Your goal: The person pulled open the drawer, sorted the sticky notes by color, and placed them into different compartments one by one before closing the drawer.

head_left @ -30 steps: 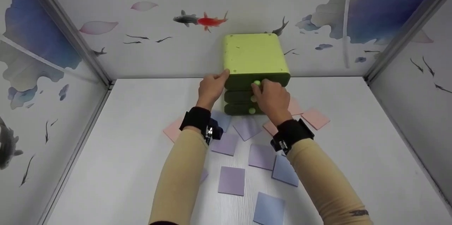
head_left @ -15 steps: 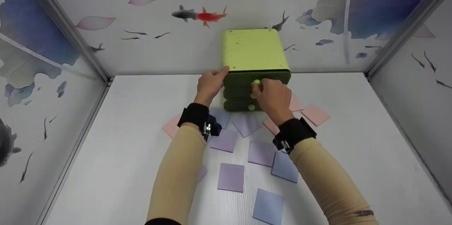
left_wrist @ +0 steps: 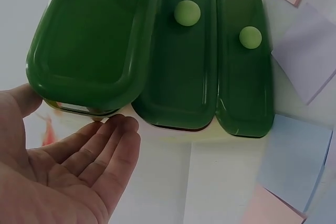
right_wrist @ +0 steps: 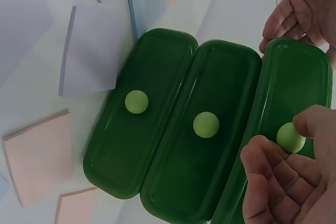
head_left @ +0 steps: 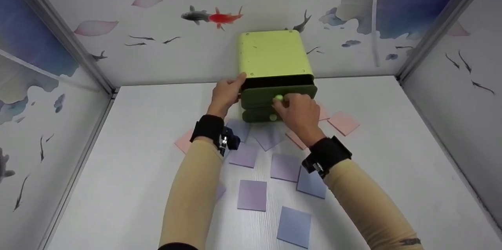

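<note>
A small lime-green cabinet (head_left: 274,53) with three dark green drawers stands against the back wall. My right hand (head_left: 301,114) pinches the round light-green knob (right_wrist: 290,138) of the top drawer (head_left: 257,97), which is pulled partly out, with a dark gap above its front. At the cabinet's left front edge is my left hand (head_left: 225,96), its thumb up by the top corner and its fingers fairly straight along the side. In the left wrist view, the middle drawer (left_wrist: 181,77) and the bottom drawer (left_wrist: 244,77) are closed. The drawer's inside is too dark to make out.
Flat square pads of paper lie about the white table (head_left: 129,171): a purple pad (head_left: 252,195), a blue pad (head_left: 294,226), a pink pad (head_left: 344,123) and several more. Some sit close before the cabinet. Patterned walls (head_left: 157,57) enclose the back and sides.
The top drawer has slid out toward me with my right hand on its knob, and a dark opening now shows. My left hand has stayed at the cabinet's left side. The head view shifted slightly.
</note>
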Demonstrator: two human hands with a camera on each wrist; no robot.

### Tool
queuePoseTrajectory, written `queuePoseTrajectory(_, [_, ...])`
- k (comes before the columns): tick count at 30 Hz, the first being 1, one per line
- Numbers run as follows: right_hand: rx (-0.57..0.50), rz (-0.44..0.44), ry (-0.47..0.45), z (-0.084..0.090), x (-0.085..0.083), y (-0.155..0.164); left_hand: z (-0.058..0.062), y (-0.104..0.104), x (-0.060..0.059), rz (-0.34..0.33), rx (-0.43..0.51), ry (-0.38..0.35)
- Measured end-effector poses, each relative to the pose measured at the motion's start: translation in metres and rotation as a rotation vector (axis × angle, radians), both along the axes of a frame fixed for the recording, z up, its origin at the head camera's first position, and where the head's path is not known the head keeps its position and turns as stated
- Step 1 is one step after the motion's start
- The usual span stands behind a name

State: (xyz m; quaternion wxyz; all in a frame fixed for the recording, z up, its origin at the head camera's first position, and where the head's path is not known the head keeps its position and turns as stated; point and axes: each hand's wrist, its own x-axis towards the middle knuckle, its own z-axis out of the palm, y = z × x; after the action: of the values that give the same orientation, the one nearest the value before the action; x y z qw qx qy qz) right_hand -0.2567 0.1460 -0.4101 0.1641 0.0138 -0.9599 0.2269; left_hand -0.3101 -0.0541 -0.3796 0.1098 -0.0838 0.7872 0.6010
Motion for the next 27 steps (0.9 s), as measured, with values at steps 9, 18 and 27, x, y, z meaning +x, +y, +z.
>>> queuePoseTrajectory(9, [0.011,0.044,0.038,-0.002,0.016,0.003,-0.002,-0.003,0.001,-0.016,0.002,0.002])
queuePoseTrajectory(18, [0.025,0.087,0.061,-0.007,0.033,0.005,-0.004,-0.003,0.003,-0.031,-0.056,0.023])
queuePoseTrajectory(27, [0.031,0.112,0.065,-0.009,0.046,0.007,-0.003,-0.004,0.004,-0.044,-0.051,0.027])
